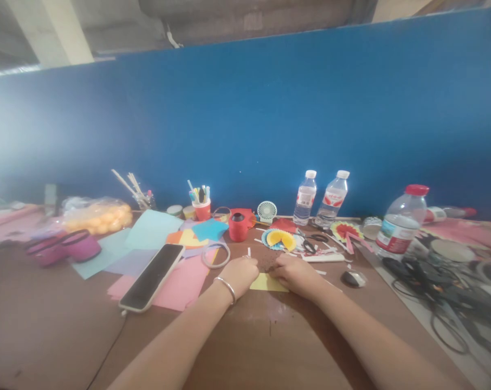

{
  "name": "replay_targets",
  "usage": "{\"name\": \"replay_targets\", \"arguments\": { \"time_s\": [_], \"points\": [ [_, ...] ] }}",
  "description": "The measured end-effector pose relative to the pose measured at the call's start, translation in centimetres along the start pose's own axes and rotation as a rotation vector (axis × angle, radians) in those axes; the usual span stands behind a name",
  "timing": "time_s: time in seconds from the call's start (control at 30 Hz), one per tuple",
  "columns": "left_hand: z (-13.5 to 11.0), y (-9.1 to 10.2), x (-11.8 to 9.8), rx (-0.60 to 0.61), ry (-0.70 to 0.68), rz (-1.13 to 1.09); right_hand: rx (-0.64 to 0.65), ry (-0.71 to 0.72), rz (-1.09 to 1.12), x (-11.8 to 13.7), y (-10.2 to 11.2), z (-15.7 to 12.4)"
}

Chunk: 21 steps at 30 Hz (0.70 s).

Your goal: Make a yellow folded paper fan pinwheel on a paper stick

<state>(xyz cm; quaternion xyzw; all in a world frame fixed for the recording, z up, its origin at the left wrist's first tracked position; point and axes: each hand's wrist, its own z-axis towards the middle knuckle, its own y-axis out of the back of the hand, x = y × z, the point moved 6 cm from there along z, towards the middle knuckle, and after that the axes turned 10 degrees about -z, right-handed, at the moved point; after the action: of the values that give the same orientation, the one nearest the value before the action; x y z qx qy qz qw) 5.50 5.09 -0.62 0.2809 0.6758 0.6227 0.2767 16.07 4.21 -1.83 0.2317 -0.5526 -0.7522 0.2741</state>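
A small piece of yellow paper (270,283) lies on the brown table between my two hands. At its left end is my left hand (242,272), its fingers curled down onto the paper and a silver bangle on the wrist. My right hand (291,273) grips the right end with bent fingers. The fingertips of both hands are partly hidden behind the knuckles. Just beyond them lie a yellow and blue pleated paper rosette (278,239), black-handled scissors (309,246) and white paper scraps.
To the left, a phone (152,279) rests on pink paper (184,281), beside a roll of tape (215,255). Two water bottles (305,197) stand at the back. A larger red-capped bottle (402,222), a computer mouse (353,278) and tangled black cables (428,276) are on the right.
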Motion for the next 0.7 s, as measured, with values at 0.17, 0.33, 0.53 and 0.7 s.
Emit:
{"name": "replay_targets", "arguments": {
  "time_s": [0.17, 0.33, 0.53, 0.7],
  "points": [
    [-0.4, 0.4, 0.4, 0.006, 0.025, 0.000, -0.022, 0.006, -0.047, 0.2, 0.3, 0.0],
    [-0.7, 0.7, 1.2, -0.012, 0.049, -0.001, -0.036, 0.018, -0.072, 0.2, 0.3, 0.0],
    [-0.7, 0.8, -0.4, -0.106, -0.074, -0.068, -0.047, 0.013, -0.105, 0.3, 0.1, 0.1],
    [-0.7, -0.3, -1.8, -0.043, -0.103, -0.031, -0.006, 0.049, -0.110, -0.2, 0.3, 0.0]
  ]
}}
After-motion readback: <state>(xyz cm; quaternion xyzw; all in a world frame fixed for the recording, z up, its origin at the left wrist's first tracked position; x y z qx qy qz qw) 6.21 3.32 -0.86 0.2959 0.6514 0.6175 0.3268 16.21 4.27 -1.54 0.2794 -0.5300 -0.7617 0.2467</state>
